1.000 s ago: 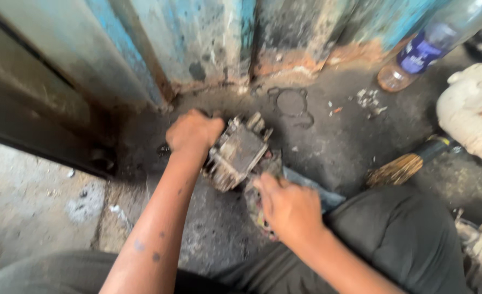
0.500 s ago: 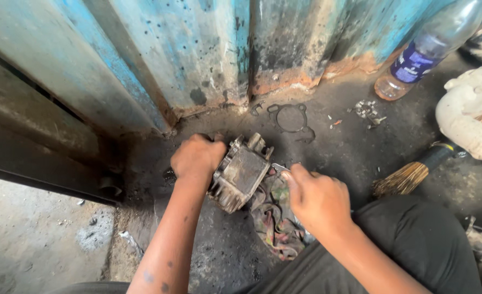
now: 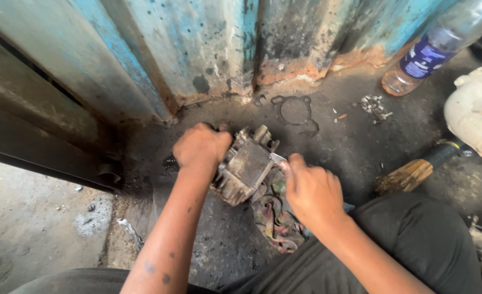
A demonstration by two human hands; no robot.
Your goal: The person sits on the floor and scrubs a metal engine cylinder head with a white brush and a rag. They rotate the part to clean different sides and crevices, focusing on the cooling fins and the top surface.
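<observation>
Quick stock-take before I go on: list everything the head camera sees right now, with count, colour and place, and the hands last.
metal engine part: one, grimy grey, floor centre, on the rag
rag: one, dirty, multicoloured, under the part
small metal tool: one, silvery, at the part's right edge
gasket: one, dark, floor near the wall
plastic bottle: one, clear with blue label, upper right
brush: one, straw bristles, black handle, right
small bits: a cluster, pale, near the bottle
wall: blue, rusty at the base
left hand: grips the part's left side
right hand: holds the tool
</observation>
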